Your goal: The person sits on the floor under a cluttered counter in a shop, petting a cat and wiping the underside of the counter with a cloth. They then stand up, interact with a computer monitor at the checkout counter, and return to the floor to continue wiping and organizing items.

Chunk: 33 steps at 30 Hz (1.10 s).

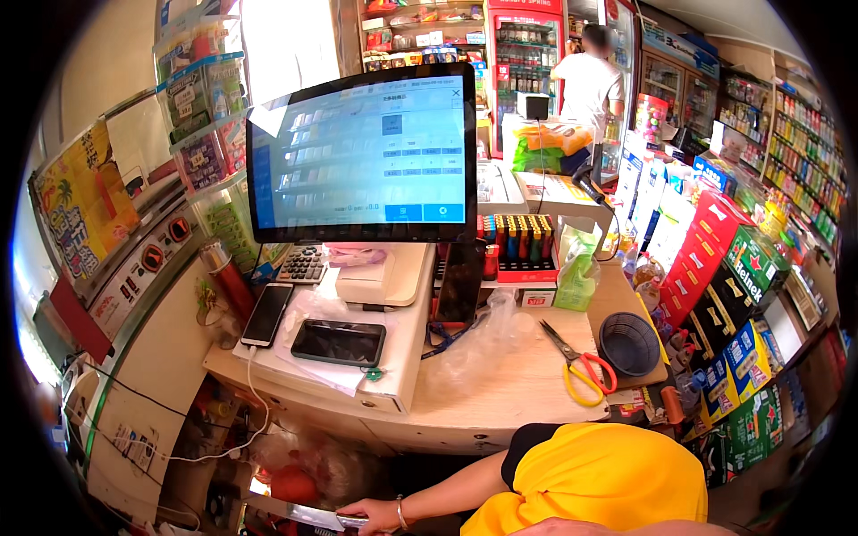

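My right hand (379,514), with a bangle on its wrist, reaches left from a yellow sleeve with black trim. Its fingers are closed around the end of a shiny metallic strip (301,514) at the bottom edge; the frame cuts off part of both. My left hand is out of view. Before me, a black phone (339,342) and a phone on a white cable (267,315) lie below a lit monitor (358,157). Scissors with red and yellow handles (578,368) lie open on the wooden counter (482,402), beside a dark round basket (630,344).
A clear plastic bag (479,342) lies mid-counter, before a tray of lighters (526,248). A calculator (302,264) stands left. Plastic bags (315,462) fill the space under the counter. Drink cartons (707,254) are stacked right. A person in white (590,84) stands by the fridges.
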### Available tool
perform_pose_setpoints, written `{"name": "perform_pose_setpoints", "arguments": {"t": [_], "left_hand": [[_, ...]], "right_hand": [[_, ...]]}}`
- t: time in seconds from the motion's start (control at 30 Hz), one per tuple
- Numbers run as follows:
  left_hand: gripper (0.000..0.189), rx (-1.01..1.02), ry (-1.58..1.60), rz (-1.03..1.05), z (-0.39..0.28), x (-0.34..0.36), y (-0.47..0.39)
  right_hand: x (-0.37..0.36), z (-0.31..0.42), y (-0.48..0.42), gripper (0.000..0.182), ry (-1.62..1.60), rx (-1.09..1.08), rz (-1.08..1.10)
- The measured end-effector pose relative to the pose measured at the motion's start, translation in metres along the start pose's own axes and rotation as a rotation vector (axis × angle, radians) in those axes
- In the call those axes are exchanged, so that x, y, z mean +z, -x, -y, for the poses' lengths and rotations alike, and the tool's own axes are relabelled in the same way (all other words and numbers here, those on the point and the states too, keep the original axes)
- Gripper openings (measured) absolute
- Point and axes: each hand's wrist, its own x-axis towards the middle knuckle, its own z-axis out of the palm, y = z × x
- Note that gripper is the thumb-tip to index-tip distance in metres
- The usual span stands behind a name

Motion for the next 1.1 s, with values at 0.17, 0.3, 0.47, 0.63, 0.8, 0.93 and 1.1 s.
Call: {"name": "perform_pose_setpoints", "arguments": {"t": [0.17,0.3,0.47,0.63,0.8,0.93,1.1], "left_hand": [[0.044,-0.061,0.051,0.166,-0.006,-0.047,0.017],[0.035,-0.093,0.27,0.308,0.015,-0.056,0.038],[0.033,0.007,0.172,-0.026,0.034,-0.04,0.049],[0.032,0.078,0.092,-0.148,0.035,-0.027,0.058],[0.032,0.104,0.052,-0.206,0.033,-0.019,0.063],[0.032,0.131,0.018,-0.2,0.041,0.004,0.062],[0.038,0.191,0.003,-0.209,0.022,-0.008,0.066]], "right_hand": [[-0.002,0.004,0.013,0.067,0.026,0.236,0.028],[-0.005,-0.031,0.012,0.062,-0.004,0.215,-0.127],[-0.006,-0.063,0.011,0.051,0.033,0.203,-0.235],[0.002,-0.061,0.019,0.031,0.023,0.224,-0.228],[0.005,-0.068,0.02,0.029,0.091,0.164,-0.244],[-0.017,-0.093,0.015,0.031,0.563,-0.152,-0.328],[-0.003,-0.042,0.031,0.029,1.079,0.046,0.016]]}}
